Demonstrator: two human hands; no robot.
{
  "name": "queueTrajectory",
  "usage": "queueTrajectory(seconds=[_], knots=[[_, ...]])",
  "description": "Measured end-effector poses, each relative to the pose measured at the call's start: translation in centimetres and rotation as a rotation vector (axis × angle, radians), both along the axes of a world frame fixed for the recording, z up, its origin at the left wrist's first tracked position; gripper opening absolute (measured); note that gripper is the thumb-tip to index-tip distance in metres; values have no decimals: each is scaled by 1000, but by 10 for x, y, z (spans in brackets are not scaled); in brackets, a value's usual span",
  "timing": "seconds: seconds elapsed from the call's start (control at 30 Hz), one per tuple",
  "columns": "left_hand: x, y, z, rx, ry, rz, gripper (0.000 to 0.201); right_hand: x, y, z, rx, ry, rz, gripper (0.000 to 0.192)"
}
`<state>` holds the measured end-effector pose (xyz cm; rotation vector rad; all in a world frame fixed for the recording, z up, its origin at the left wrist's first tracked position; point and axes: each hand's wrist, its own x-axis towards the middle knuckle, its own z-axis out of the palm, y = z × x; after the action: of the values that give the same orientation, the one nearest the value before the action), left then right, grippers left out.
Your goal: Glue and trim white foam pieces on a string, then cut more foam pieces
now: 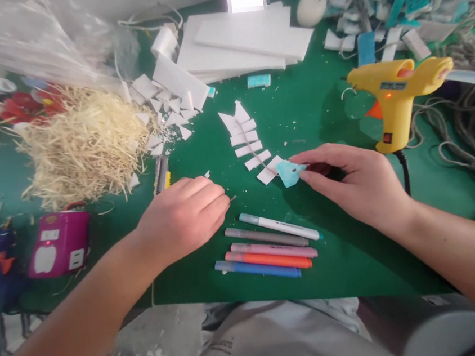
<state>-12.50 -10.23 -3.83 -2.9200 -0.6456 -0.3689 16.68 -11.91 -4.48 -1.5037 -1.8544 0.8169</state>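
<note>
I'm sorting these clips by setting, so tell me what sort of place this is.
Probably a craft worktable. A yellow glue gun stands on the green mat, five markers lie in a row, and cut white foam pieces sit near the right hand, which holds a pale blue scrap.

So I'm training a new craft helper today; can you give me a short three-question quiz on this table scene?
1. True or false: the right hand pinches a light blue paper piece.
2. How many marker pens lie in the row near the person?
A. three B. five C. seven
3. Fill in: the yellow glue gun stands to the ____ of the white strip figure, as the person sees it.

Key
1. True; its grip is shut on the piece.
2. B.
3. Right. The left hand lies curled on the green mat, its grip unclear.
</note>
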Motion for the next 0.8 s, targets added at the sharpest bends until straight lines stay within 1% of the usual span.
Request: queueTrajectory(seconds=[0.03, 0.1, 0.17, 0.23, 0.27, 0.33, 0.4, 0.47, 0.57, 0.6, 0.73, 0.8], knots=[[2, 1, 1, -6, -28, 12, 17, 0, 0, 0, -2, 1, 1, 22], [9, 1, 4, -75, -142, 73, 16, 0, 0, -1, -4, 4, 3, 21], [20, -1, 8, -205, -303, 177, 14, 0, 0, -1, 0, 12, 7, 21], [33, -3, 11, -351, -466, 322, 13, 0, 0, 0, 7, 23, 10, 21], [39, -4, 12, -422, -533, 366, 12, 0, 0, 0, 10, 29, 14, 21], [49, -4, 11, -558, -651, 420, 9, 0, 0, 1, 14, 40, 24, 20], [57, -5, 8, -642, -715, 431, 9, -1, 1, 3, 15, 49, 29, 19], [61, -6, 4, -652, -715, 407, 16, -1, 0, 3, 7, 55, 22, 18], [63, -9, -4, -580, -633, 321, 32, -2, 0, 4, -12, 68, 1, 18], [63, -10, -6, -544, -592, 277, 33, -2, -1, 4, -18, 75, -3, 19], [64, -11, -13, -400, -476, 63, 24, -3, -1, 5, -36, 98, -18, 20], [64, -10, -15, -354, -448, 12, 24, -3, -1, 5, -35, 109, -31, 20]])
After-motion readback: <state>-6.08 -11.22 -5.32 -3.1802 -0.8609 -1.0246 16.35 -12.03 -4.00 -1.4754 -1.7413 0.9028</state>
